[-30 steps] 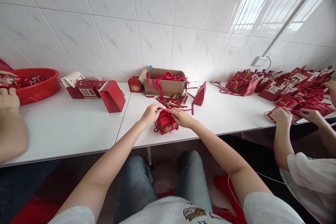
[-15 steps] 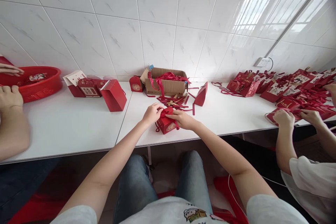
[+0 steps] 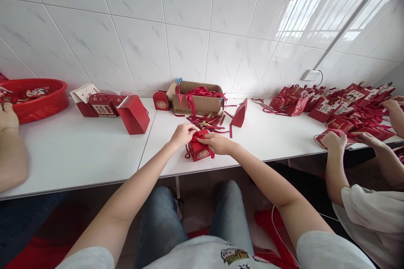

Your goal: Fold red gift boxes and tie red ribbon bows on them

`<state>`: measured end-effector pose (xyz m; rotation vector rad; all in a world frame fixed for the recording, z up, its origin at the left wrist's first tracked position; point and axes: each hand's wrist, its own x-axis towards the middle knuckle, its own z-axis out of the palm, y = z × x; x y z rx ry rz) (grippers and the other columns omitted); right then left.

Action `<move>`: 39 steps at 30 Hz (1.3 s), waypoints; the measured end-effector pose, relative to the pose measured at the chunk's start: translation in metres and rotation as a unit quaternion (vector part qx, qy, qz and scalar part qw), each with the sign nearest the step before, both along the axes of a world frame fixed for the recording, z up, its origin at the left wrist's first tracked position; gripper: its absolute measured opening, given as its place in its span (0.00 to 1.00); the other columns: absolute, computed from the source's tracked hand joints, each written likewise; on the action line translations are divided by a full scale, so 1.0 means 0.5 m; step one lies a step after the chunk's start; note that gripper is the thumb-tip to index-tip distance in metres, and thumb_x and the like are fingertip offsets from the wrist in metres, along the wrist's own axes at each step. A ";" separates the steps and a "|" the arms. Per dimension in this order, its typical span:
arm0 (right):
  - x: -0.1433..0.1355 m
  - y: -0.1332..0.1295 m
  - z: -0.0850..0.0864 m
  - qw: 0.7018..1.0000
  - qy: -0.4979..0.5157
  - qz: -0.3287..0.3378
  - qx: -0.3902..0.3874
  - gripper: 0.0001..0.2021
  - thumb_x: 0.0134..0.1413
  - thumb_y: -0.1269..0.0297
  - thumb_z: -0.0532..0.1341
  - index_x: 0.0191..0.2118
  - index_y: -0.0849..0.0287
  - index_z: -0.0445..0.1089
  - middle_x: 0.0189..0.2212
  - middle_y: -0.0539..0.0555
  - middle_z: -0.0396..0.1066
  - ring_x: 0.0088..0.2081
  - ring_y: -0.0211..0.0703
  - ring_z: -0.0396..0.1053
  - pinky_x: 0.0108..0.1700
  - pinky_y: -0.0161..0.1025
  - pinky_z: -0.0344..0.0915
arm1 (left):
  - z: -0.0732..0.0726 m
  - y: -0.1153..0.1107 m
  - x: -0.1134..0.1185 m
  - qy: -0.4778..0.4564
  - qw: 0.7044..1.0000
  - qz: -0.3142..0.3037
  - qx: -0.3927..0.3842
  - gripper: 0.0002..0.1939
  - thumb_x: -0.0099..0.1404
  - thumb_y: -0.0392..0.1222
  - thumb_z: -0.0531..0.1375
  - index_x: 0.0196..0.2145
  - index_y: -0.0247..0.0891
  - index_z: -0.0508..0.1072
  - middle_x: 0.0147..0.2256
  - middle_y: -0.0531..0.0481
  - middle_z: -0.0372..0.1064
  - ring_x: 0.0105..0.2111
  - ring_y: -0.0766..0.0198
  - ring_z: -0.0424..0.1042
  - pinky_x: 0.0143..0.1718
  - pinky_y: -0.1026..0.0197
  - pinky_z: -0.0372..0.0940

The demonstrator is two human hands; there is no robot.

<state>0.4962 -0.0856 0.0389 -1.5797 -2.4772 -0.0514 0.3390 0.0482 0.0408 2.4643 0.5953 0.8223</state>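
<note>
This looks like a packing workshop: shared long table (image 3: 85,151), heaped red boxes (image 3: 326,110), carton (image 3: 198,105) of ribbon (image 3: 203,91).

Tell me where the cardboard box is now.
In the head view, the cardboard box is at centre by the tiled wall, beyond the gift box in hand; a red carton stands just left.

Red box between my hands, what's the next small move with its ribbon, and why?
I'd probably draw the ribbon gently snug: the left hand and right hand both seem to pinch it at the top of the red box, and no finished bow can be made out there.
</note>
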 end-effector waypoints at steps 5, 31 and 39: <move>-0.004 -0.007 0.010 1.000 0.020 0.003 -0.018 0.24 0.57 0.77 0.51 0.58 0.62 0.65 0.35 0.58 0.69 0.35 0.42 0.64 0.38 0.38 0.62 | -0.014 -0.004 0.009 -0.002 0.999 0.025 -0.027 0.08 0.59 0.36 0.55 0.29 0.39 0.75 0.34 0.48 0.75 0.32 0.61 0.72 0.36 0.58 0.69; 0.018 0.003 0.001 0.983 0.181 -0.031 0.027 0.19 0.58 0.77 0.51 0.49 0.59 0.73 0.33 0.56 0.68 0.35 0.41 0.66 0.38 0.38 0.65 | 0.023 0.008 -0.028 0.064 0.964 -0.115 -0.230 0.21 0.52 0.58 0.63 0.25 0.34 0.72 0.22 0.51 0.67 0.23 0.66 0.63 0.26 0.63 0.58; 0.027 -0.007 -0.013 0.983 0.173 -0.007 0.056 0.18 0.59 0.73 0.52 0.51 0.59 0.72 0.32 0.55 0.64 0.32 0.40 0.64 0.36 0.37 0.64 | 0.017 0.009 -0.030 0.056 0.945 -0.159 -0.279 0.22 0.57 0.58 0.60 0.22 0.35 0.68 0.21 0.53 0.62 0.23 0.68 0.60 0.27 0.63 0.57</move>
